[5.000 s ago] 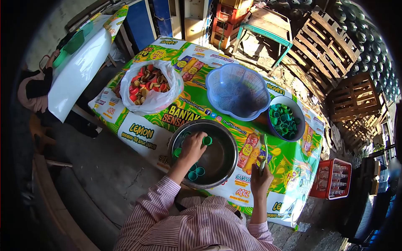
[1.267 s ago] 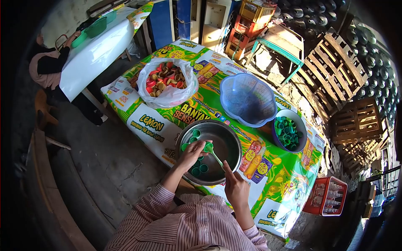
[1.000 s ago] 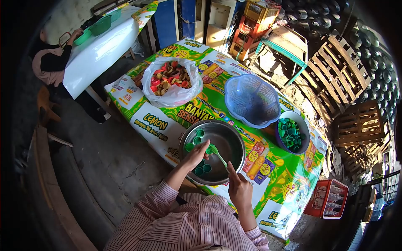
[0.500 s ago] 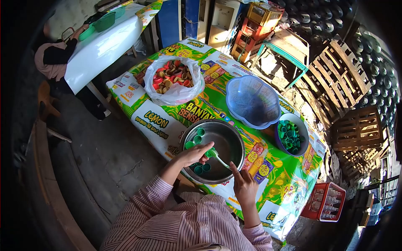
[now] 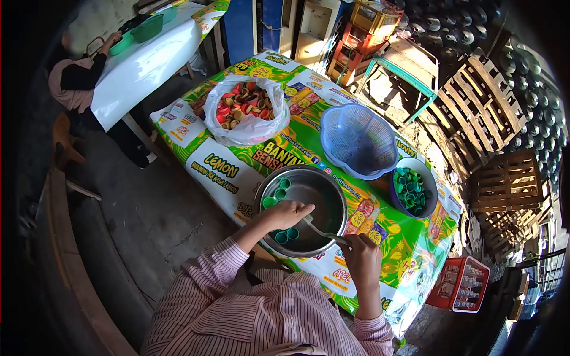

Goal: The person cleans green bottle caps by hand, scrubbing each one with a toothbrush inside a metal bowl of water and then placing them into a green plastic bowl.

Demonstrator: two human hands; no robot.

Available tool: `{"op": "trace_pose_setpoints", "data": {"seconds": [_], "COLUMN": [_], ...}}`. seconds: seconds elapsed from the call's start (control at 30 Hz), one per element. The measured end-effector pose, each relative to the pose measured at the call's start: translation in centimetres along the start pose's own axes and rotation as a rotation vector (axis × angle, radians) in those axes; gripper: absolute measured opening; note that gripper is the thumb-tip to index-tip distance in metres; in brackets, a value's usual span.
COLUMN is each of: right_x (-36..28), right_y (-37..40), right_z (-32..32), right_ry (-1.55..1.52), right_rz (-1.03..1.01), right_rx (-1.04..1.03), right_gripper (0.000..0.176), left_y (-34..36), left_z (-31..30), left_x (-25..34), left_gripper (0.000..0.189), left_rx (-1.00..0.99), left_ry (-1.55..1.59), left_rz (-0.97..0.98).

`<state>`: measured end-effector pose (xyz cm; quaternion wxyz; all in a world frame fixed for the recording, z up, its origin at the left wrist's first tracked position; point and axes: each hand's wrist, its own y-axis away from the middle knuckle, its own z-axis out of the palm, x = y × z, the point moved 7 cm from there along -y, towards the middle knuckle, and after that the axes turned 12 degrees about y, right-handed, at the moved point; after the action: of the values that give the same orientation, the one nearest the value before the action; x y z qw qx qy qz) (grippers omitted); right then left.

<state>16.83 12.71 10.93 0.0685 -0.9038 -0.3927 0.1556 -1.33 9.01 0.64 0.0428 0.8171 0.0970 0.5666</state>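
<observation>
My left hand [image 5: 286,215] is closed over the metal basin [image 5: 341,204]; its fingers hide whatever it holds. My right hand [image 5: 361,254], at the basin's right rim, grips the handle of a pale brush [image 5: 323,233], whose head end reaches close to my left fingertips. Several green caps lie along the basin's left side, some above my left hand [image 5: 280,193] and some below it [image 5: 293,233]. To the right stands a bowl [image 5: 431,178] full of green caps [image 5: 411,190].
A plastic bag [image 5: 249,133] of red and tan caps stands at the back left, and an empty blue basket [image 5: 359,142] behind the metal basin. Another person [image 5: 77,83] works at a white table [image 5: 148,62]. A red crate [image 5: 460,285] is at the lower right.
The brush has drawn back from the green cap at my left fingers, and my right hand has moved down and right. My left hand now covers that cap's former place.
</observation>
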Motion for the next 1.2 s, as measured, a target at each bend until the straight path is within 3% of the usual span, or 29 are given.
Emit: {"op": "trace_pose_setpoints", "data": {"seconds": [0.07,0.13,0.2,0.23,0.27,0.33,0.37,0.43,0.47,0.6,0.67,0.8,0.9,1.03,1.2], "right_x": [0.2,-0.4,0.5,0.8,1.1,1.8,2.1,2.5,2.5,2.6,2.3,2.0,1.9,-0.5,-0.9], "right_y": [0.0,-0.2,0.6,0.9,1.0,1.8,1.6,2.4,2.8,3.0,2.8,3.0,2.9,1.9,1.2], "right_z": [1.0,0.4,2.6,3.8,3.8,5.9,6.0,7.9,8.6,7.9,7.5,6.9,6.2,3.1,4.3], "right_ry": [0.008,0.002,-0.263,-0.335,-0.339,-0.716,-0.795,-1.003,-1.139,-1.312,-1.256,-1.142,-0.995,-0.529,-0.527], "right_rz": [0.062,0.036,0.051,0.032,0.027,0.301,0.297,0.385,0.458,0.535,0.468,0.392,0.358,0.130,-0.018], "right_rx": [-0.107,-0.056,-0.153,-0.283,-0.276,-0.622,-0.569,-0.691,-0.763,-0.828,-0.801,-0.699,-0.505,-0.243,-0.091], "right_gripper": [0.015,0.016,0.019,0.021,0.021,0.019,0.018,0.019,0.019,0.024,0.027,0.030,0.031,0.031,0.039], "left_y": [0.6,0.9,1.2,1.3,1.4,1.2,1.4,1.6,1.6,1.6,1.5,1.3,0.8,0.1,-0.1], "left_z": [-0.7,-0.8,-0.8,-0.6,-0.3,0.0,-0.1,-0.1,0.3,-0.1,-0.6,-1.3,-1.4,-1.4,-1.2], "left_x": [1.4,2.1,2.9,2.9,2.9,2.4,2.9,3.5,3.0,3.7,3.8,4.9,4.5,3.1,0.9], "left_gripper": [0.046,0.042,0.039,0.037,0.035,0.030,0.030,0.030,0.027,0.027,0.028,0.024,0.024,0.021,0.017], "left_rx": [0.215,0.296,0.358,0.356,0.353,0.297,0.316,0.308,0.366,0.205,0.130,0.059,0.076,0.132,0.135], "left_ry": [0.018,0.049,-0.054,-0.058,-0.065,0.058,0.048,0.042,-0.058,0.107,0.152,0.074,0.137,0.446,0.773], "left_rz": [0.021,0.072,0.127,0.168,0.210,0.169,0.230,0.284,0.417,0.308,0.276,0.388,0.382,0.299,0.146]}}
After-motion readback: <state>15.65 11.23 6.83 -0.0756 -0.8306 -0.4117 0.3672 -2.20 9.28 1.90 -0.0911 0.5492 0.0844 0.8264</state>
